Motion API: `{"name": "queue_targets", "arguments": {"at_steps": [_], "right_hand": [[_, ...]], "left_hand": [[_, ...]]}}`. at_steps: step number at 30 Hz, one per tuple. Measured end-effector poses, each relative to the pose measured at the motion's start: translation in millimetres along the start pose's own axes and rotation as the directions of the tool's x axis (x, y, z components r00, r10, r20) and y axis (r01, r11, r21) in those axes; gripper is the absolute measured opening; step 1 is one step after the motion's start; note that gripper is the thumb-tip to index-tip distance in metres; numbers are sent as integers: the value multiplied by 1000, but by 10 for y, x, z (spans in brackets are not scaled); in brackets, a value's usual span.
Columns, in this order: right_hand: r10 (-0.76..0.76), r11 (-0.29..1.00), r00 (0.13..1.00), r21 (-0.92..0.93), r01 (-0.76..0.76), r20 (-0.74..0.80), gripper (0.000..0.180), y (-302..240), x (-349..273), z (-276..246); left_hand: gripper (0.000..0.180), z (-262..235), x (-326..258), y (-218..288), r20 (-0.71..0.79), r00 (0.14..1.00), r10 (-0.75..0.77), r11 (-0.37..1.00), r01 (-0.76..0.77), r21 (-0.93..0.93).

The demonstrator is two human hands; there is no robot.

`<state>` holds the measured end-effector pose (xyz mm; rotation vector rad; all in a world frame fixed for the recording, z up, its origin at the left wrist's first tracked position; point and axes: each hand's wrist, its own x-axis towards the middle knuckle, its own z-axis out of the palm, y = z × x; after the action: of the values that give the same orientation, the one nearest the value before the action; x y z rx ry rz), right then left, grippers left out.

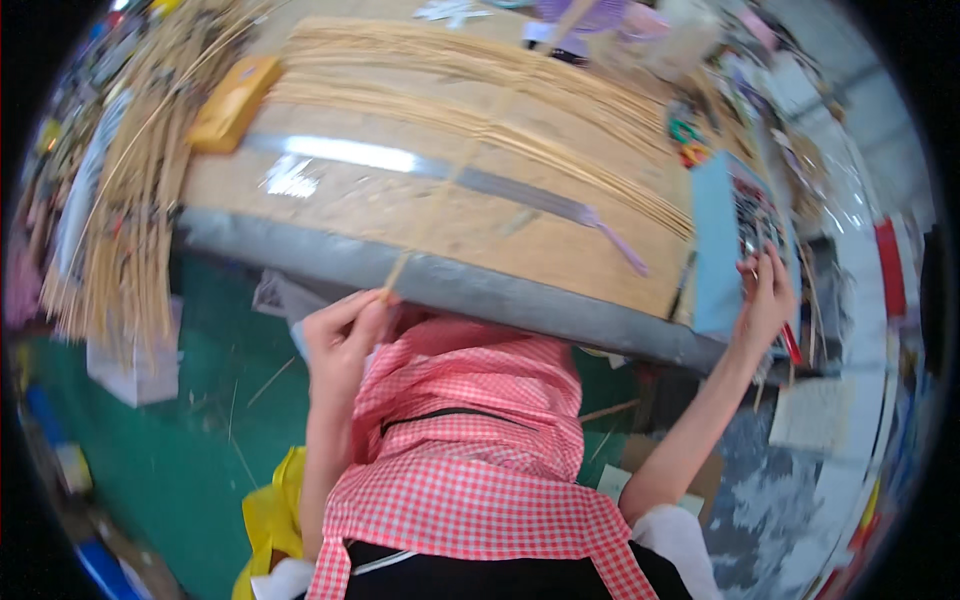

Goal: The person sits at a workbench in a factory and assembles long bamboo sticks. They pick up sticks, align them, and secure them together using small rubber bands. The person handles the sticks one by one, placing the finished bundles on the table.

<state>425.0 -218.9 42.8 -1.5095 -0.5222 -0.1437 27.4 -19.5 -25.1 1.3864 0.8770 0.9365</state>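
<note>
My left hand [348, 325], at the near edge of the workbench, pinches the end of a thin bamboo strip [440, 190]. The strip runs up and away across the bench, slightly blurred. On the right, my right hand [768, 290] is at a light blue box [713, 250] holding many small dark and shiny pieces. Its fingertips are closed together over the box's near end; what they pinch, if anything, is too small to make out. Bundles of pale bamboo strips [400, 110] lie lengthwise across the bench, beyond a flat ruler-like metal strip [500, 187].
A yellow box [235, 104] lies at the bench's left, beside a thick bundle of strips [140, 200] overhanging the edge. A purple-handled tool [625, 245] lies on the bench. Scissors with coloured handles [686, 142] are near the blue box. Below is green floor [230, 400].
</note>
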Motion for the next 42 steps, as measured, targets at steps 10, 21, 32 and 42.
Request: {"name": "queue_targets", "arguments": {"at_steps": [10,21,32,42], "right_hand": [[313,764,575,159,-625,756,14,-539,-1995,1742],[280,701,546,221,-678,790,11,-454,-2183,1829],[210,746,603,273,-608,769,13,-423,-2264,1868],[155,804,600,253,-538,785,17,-450,-2295,1837]], "left_hand": [[15,-43,-58,49,71,997,-23,993,31,-110],[19,-26,-49,-4,60,998,16,995,-10,-99],[19,24,-74,-19,65,998,23,988,-12,-156],[18,-5,-74,3,86,996,17,982,0,-189]]}}
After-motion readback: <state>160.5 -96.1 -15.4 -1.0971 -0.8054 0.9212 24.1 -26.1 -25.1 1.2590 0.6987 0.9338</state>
